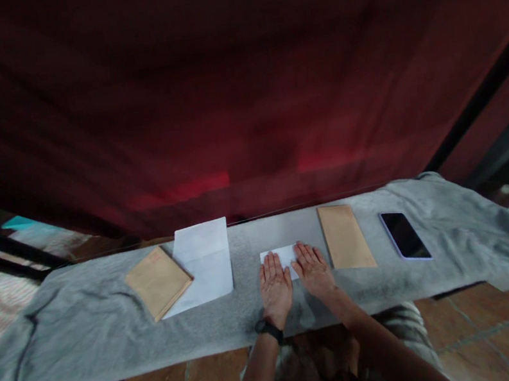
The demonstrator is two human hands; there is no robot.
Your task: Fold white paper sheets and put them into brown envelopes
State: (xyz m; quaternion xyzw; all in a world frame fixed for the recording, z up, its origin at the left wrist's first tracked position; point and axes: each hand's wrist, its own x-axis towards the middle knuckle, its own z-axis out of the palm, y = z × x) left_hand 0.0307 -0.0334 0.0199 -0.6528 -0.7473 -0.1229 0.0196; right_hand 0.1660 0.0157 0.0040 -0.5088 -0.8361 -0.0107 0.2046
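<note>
From my remote seat, the biggest thing I see is one dark red curtain [237, 89] hanging beyond one long, grey cloth-covered table [90, 348]. On the table's left part lies a large white sheet [207, 257]; I count one, though I cannot tell whether others sit beneath it. Next in size come two brown paper pieces: the left brown piece [157, 281] is tilted and overlaps that sheet, its edge looking layered, while the right brown piece [346, 237] lies alone near the right hand.

Both hands are flat, palms down and fingers stretched out, gripping nothing: the left hand [274, 281] and the right hand [315, 271] press on either side of one small white paper [287, 254], which lies mid-table between the two brown pieces. One phone [406, 235] rests farther right, screen dark.

I judge the small paper to be very light, easily creased and apt to slide over the soft cloth (its folds, if any, are hidden from me). I'd pinch it gently by opposite edges, or steady it with one palm and lift a corner. Smallest of all, one black wristband [268, 328] circles the left wrist.
</note>
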